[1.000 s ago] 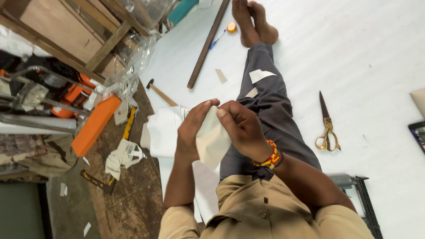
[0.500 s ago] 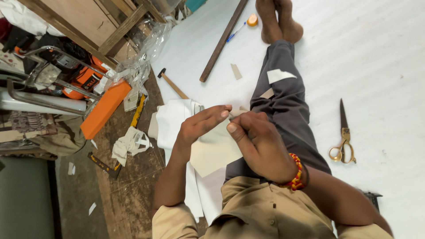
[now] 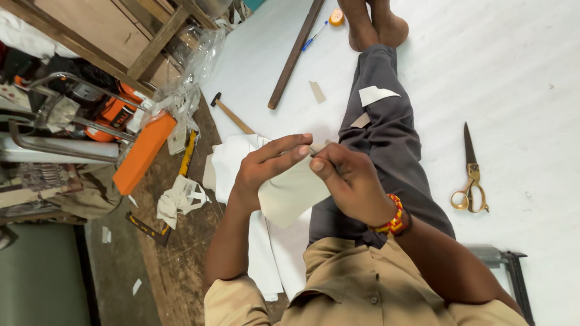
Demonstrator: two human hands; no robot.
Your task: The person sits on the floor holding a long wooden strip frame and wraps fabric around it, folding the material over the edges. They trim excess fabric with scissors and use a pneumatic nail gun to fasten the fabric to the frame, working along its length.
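I sit on a white sheet [image 3: 519, 90] with my legs stretched out in grey trousers. Both hands hold a cream piece of stiff paper [image 3: 293, 193] above my lap. My left hand [image 3: 266, 166] grips its upper left side, fingers laid across the top edge. My right hand [image 3: 350, 181], with a red and yellow beaded band at the wrist, pinches the top right edge between thumb and fingers. More white sheets [image 3: 241, 163] lie on the floor under the paper.
Gold-handled scissors [image 3: 470, 175] lie on the sheet to my right. A hammer [image 3: 232, 115], a long wooden strip [image 3: 296, 51], a pen and paper scraps lie ahead. An orange box [image 3: 142, 154], power tools, a wooden frame and clutter crowd the left floor.
The paper has dropped lower and turned flatter in my hands. My fingers have slid toward its top edge, and my view has shifted slightly.
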